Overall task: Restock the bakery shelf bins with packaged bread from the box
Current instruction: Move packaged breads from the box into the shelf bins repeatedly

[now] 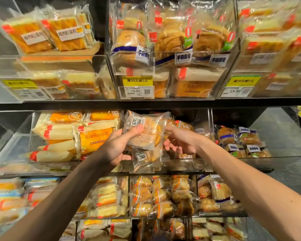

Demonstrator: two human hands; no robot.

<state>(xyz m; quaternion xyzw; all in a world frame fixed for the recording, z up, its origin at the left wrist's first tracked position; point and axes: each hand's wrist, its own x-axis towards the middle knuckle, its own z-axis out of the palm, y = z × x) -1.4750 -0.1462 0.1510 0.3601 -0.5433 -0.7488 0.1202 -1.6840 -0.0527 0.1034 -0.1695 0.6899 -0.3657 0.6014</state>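
Observation:
My left hand (119, 145) grips two clear-wrapped bread packs, one above the other. The upper bread pack (144, 129) shows its barcoded back, and the lower bread pack (146, 158) hangs under it. Both are held in front of the middle clear bin (181, 165) on the second shelf. My right hand (179, 142) reaches into that bin just right of the packs, fingers curled and touching the upper pack's right edge. Whether it holds anything I cannot tell. The box is not in view.
Clear bins fill four shelves. The upper centre bin (172, 70) holds round layered breads behind yellow price tags. Orange toast packs (87, 138) fill the bin left of my hands. Small dark buns (241, 141) lie in the bin at right, with bare bin floor beyond.

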